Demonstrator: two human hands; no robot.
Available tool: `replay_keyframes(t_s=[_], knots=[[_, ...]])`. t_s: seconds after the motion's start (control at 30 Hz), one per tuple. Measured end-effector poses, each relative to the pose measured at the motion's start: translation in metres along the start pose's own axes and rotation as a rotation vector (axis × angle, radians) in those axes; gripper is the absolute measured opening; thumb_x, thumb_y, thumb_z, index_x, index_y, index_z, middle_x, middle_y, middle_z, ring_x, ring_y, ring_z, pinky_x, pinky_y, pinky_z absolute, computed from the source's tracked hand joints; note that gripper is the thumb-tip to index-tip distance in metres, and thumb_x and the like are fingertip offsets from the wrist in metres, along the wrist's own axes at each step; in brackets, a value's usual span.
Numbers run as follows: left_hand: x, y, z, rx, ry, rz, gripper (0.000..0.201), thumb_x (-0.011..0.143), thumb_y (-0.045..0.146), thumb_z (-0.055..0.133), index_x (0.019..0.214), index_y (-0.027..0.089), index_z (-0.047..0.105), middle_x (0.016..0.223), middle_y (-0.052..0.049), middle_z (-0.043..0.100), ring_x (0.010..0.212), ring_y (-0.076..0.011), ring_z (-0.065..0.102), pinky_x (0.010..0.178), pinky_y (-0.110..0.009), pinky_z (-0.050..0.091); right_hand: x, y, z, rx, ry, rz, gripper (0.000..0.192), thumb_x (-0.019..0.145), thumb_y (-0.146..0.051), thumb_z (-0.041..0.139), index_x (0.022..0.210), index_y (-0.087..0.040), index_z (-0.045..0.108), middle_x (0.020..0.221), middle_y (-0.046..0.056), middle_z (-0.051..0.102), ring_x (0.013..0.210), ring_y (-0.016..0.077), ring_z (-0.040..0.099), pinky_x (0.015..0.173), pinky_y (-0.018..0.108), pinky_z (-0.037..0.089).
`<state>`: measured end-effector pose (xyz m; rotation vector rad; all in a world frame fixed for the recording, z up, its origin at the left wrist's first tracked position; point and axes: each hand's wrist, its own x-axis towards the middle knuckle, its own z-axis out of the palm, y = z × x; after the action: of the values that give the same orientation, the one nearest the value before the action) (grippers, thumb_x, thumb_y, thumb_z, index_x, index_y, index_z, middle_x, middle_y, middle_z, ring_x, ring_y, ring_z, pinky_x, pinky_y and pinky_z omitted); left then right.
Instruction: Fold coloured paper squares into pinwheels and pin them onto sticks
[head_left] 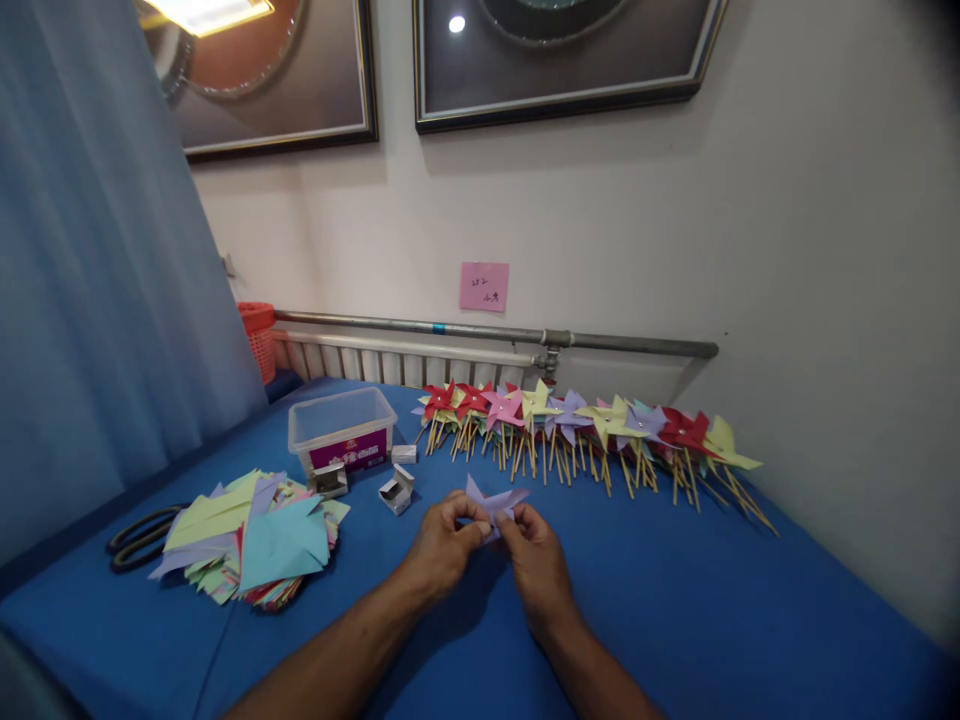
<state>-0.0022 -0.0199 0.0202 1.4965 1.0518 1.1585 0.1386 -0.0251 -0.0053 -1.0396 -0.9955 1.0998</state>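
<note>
Over the blue table (675, 620), the left hand (442, 545) and right hand (536, 560) meet, fingertips pinching a folded lilac paper piece (491, 500) between them; its exact folds are hard to make out. Left lies a stack of cut coloured papers (255, 545). Beyond stand small boxes (397, 490), a clear tub (341, 425) and a row of finished pinwheels (592, 425).

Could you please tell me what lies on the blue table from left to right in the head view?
Black scissors → stack of coloured paper squares → clear plastic box → left hand → lilac paper piece → right hand → yellow pinwheel at the row's end.
</note>
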Motion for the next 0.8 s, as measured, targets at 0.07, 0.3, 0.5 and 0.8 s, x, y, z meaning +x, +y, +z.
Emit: replay_keyframes(t_s=[0.07, 0.3, 0.5, 0.8], knots=[[0.0, -0.001, 0.003, 0.021, 0.031, 0.035, 0.004, 0.075, 0.018, 0.063, 0.071, 0.017, 0.062, 0.1, -0.008, 0.067, 0.095, -0.0196, 0.063, 0.083, -0.028, 0.049, -0.002, -0.001, 0.003, 0.006, -0.02, -0.017, 0.028, 0.072, -0.049, 0.077, 0.069, -0.024, 0.066, 0.064, -0.003, 0.063, 0.061, 0.016, 0.052, 0.06, 0.027, 0.04], [-0.005, 0.004, 0.003, 0.22, 0.037, 0.135, 0.01, 0.082, 0.019, 0.058, 0.073, 0.019, 0.063, 0.093, -0.004, 0.065, 0.093, -0.0187, 0.062, 0.087, -0.028, 0.049, -0.002, 0.002, 0.006, 0.041, -0.035, -0.005, 0.025, 0.07, -0.047, 0.079, 0.075, -0.023, 0.07, 0.069, -0.002, 0.066, 0.065, 0.0165, 0.054, 0.064, 0.028, 0.042], [-0.002, -0.005, 0.004, 0.073, 0.065, 0.069, 0.007, 0.077, 0.022, 0.064, 0.071, 0.018, 0.062, 0.083, -0.003, 0.063, 0.081, -0.0165, 0.058, 0.076, -0.026, 0.046, -0.003, -0.001, 0.005, 0.025, -0.002, -0.01, 0.027, 0.071, -0.047, 0.079, 0.07, -0.023, 0.067, 0.063, -0.004, 0.062, 0.06, 0.0148, 0.05, 0.06, 0.027, 0.04], [-0.001, -0.008, 0.007, -0.019, 0.096, 0.042, 0.014, 0.072, 0.029, 0.065, 0.069, 0.016, 0.063, 0.069, 0.001, 0.056, 0.065, -0.0125, 0.048, 0.064, -0.025, 0.036, 0.002, 0.008, 0.002, 0.014, -0.005, -0.044, 0.03, 0.071, -0.05, 0.08, 0.072, -0.022, 0.068, 0.065, -0.003, 0.063, 0.063, 0.0159, 0.053, 0.063, 0.028, 0.042]])
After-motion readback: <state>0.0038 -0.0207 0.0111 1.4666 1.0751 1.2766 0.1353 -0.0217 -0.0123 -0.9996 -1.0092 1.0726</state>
